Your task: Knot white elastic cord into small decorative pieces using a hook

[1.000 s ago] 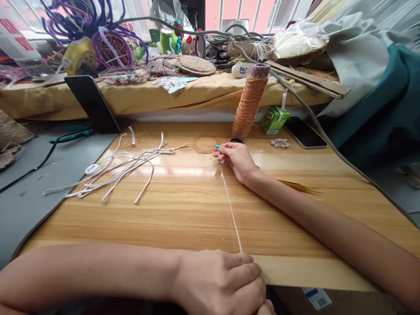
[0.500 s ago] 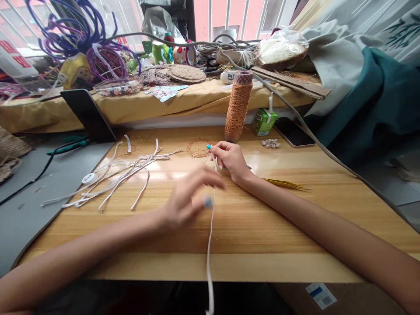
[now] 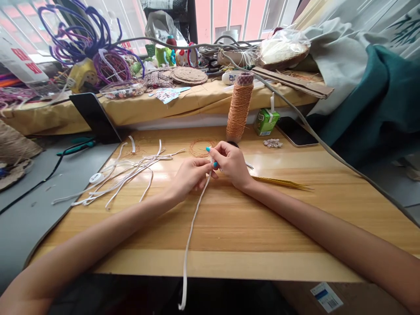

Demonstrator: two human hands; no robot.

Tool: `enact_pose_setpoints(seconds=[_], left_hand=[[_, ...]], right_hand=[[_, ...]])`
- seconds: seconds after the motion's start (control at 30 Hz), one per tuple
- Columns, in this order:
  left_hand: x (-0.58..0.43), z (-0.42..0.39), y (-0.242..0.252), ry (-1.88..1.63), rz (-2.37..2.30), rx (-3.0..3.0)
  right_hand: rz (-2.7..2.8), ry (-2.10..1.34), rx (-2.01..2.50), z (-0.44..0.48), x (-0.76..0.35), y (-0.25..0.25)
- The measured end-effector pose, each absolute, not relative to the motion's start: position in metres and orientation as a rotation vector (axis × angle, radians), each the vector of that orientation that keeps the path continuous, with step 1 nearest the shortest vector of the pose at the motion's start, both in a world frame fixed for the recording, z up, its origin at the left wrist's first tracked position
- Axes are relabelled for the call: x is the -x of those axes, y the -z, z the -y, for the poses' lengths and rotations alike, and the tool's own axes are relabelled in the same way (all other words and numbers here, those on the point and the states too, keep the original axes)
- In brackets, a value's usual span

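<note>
A long white cord (image 3: 191,227) runs from my fingertips down over the table's front edge, its lower end hanging free. My left hand (image 3: 194,174) pinches it between thumb and fingers. Touching or nearly touching it, my right hand (image 3: 229,161) is closed on the cord's upper end, its thumb and forefinger pressed together. A loose coil of thin orange wire or thread (image 3: 199,148) lies just behind my fingertips. To the left, several white cords (image 3: 131,171) are spread in a tangled heap.
An orange thread cone (image 3: 240,107) stands behind my right hand, beside a green carton (image 3: 266,121) and a phone (image 3: 297,131). Golden tweezers (image 3: 284,182) lie by my right forearm. A black tablet (image 3: 95,117) leans at the back left of the table (image 3: 246,236).
My left hand has come up and right and closed on the cord close to my right hand. The cord's hanging end has swung left. The view has shifted slightly.
</note>
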State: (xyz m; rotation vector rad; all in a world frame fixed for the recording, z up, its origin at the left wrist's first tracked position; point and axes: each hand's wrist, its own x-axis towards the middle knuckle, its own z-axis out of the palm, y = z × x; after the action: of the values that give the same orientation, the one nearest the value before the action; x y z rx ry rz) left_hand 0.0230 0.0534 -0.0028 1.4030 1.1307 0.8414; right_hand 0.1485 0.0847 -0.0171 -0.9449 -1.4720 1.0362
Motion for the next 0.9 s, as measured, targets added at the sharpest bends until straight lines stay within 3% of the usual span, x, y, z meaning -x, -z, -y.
enact_pose_setpoints(seconds=[0.33, 0.9], left_hand=[[-0.037, -0.035, 0.005, -0.832, -0.852, -0.899], [-0.063, 0.046, -0.004, -0.543, -0.697, -0.623]], right_hand=[[1.223, -1.182, 0.909, -0.101, -0.151, 0.023], [1.082, -1.186, 1.024, -0.109, -0.154, 0.027]])
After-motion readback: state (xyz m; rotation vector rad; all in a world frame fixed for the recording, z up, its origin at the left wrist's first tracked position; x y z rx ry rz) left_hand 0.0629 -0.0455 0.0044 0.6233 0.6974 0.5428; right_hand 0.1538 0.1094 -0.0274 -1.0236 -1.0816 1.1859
